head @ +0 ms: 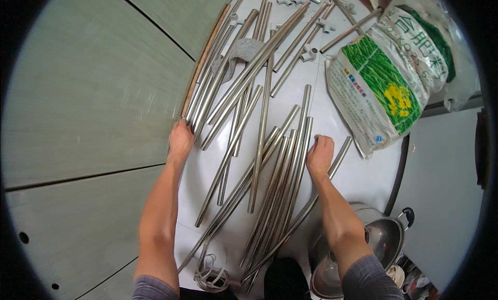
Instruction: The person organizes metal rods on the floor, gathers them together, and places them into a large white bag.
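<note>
Many straight metal tubes lie loosely across the white tiled floor before me. At the left, my left hand is at the lower ends of tubes beside the green-grey panels; its fingers are partly hidden, so its hold is unclear. My right hand rests with curled fingers just right of a bundle of tubes, near a single slanting tube; what its fingertips touch is hidden. A grey cloth strip lies among the upper tubes. White pipe connectors are scattered at the top.
A printed plastic sack fills the upper right. Metal pans stand at the lower right. A coil of pale strapping lies near my feet. Green-grey panels line the left side.
</note>
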A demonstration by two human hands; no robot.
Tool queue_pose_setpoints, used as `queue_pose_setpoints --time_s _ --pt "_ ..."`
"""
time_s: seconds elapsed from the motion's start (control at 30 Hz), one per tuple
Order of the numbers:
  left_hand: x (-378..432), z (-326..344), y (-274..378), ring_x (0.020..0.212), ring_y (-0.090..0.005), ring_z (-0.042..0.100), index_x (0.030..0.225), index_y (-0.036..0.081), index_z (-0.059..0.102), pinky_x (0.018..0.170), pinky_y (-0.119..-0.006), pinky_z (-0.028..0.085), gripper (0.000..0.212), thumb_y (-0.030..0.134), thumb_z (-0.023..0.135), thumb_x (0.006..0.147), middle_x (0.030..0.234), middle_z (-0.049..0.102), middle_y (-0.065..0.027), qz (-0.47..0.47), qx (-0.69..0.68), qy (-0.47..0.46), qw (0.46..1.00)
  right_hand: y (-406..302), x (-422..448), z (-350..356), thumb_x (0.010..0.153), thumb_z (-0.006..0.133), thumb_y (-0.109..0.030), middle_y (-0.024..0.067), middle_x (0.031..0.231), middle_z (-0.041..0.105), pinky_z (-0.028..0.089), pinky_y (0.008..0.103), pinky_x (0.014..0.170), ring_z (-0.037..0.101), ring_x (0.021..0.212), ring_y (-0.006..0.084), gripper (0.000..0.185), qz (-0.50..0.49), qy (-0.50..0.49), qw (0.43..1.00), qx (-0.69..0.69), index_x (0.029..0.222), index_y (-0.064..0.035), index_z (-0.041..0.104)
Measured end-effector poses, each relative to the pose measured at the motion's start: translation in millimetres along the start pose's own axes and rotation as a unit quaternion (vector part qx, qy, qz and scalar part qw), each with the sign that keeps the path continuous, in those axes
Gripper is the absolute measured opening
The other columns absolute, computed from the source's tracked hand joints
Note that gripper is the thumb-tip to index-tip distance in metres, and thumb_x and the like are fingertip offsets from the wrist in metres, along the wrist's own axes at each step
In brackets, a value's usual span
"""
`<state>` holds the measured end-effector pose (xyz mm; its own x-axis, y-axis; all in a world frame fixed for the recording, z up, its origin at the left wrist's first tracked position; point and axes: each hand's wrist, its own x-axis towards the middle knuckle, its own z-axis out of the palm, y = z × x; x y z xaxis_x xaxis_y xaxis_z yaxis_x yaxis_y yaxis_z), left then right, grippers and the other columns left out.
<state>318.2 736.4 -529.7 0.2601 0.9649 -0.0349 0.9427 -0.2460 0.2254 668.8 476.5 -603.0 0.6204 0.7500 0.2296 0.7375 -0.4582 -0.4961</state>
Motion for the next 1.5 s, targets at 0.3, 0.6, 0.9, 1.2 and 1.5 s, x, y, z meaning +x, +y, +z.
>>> queue_pose_setpoints --time_s 0.3,0.6,0.9,1.2,1.5 --pt "16.8 46.3 -8.7 0.082 -0.0355 0.068 0.106 -0.003 0.064 0.076 -0.042 0.054 0.04 0.027 0.071 0.081 0.091 0.07 -0.0203 -0.112 -0.171 -0.071 0.976 -3.0 5.7 0.1 0.077 0.059 0.002 0.0168 0.102 0.055 0.043 0.0459 0.087 0.053 0.098 0.0359 0.027 -0.004 -0.017 1.0 -0.006 0.103 -0.0024 0.057" --pt "-71.1 8.1 39.8 0.068 -0.0271 0.06 0.085 -0.002 0.058 0.067 -0.04 0.048 0.026 0.022 0.067 0.088 0.075 0.065 -0.0165 -0.142 -0.266 -0.018 0.953 -14.3 3.4 -4.0 0.078 0.059 0.0 0.0155 0.098 0.055 0.043 0.0458 0.083 0.052 0.094 0.0349 0.022 -0.013 -0.012 1.0 -0.017 0.1 -0.0037 0.057" --pt "-225.5 -126.3 24.2 0.059 -0.0385 0.058 0.082 -0.002 0.051 0.056 -0.045 0.044 0.029 0.022 0.065 0.091 0.064 0.059 -0.0199 -0.056 -0.173 -0.04 0.983 15.6 30.3 -33.4 0.092 0.059 -0.028 0.0125 0.097 0.057 0.048 0.0398 0.069 0.058 0.086 0.0269 0.025 0.196 -0.197 0.938 0.209 0.099 -0.0038 0.059" --pt "-351.9 -184.4 -48.9 0.065 -0.041 0.058 0.081 0.004 0.051 0.057 -0.049 0.045 0.023 0.016 0.07 0.085 0.071 0.058 -0.018 0.125 -0.054 -0.017 0.991 -96.5 59.5 -258.4 0.093 0.046 -0.065 0.0146 0.117 0.059 0.059 0.0473 0.075 0.067 0.096 0.0306 0.066 0.27 -0.388 0.699 0.537 0.131 -0.0115 0.051" --pt "-385.0 -212.8 -42.2 0.068 -0.0326 0.055 0.077 0.008 0.05 0.059 -0.045 0.044 0.016 0.007 0.066 0.076 0.072 0.052 -0.0107 0.234 0.005 0.099 0.967 -115.4 11.2 -408.3 0.089 0.066 -0.048 0.013 0.105 0.058 0.061 0.0347 0.053 0.071 0.076 0.0279 0.057 0.25 -0.476 0.779 0.323 0.123 -0.0043 0.053"
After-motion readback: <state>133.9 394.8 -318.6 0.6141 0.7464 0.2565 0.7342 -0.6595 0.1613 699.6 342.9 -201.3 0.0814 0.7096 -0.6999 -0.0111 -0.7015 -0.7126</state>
